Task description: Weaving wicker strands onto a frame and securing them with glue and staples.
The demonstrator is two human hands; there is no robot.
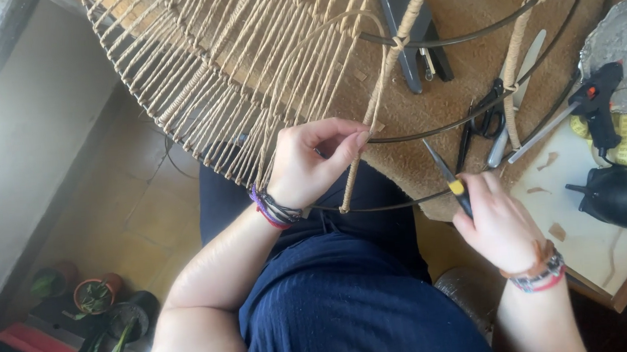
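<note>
Wrapped spoke (pixel 381 90) runs diagonally, lower end toward the person, pinched by the left hand (pixel 311 161); right hand (pixel 499 223) grips small pliers (pixel 450 177) pointing up-left.

We see a white table (pixel 590 234) with a wooden edge carrying a black glue gun (pixel 594 101), a yellow measuring tape (pixel 626 139), paper scraps, and a brown mat (pixel 464 11); on the mat lie a black stapler (pixel 412 33) and scissors (pixel 483 124).

Left hand (pixel 311 161) fingers pinched, right hand (pixel 499 222) fisted, forearms bare, wrists braceleted
</note>
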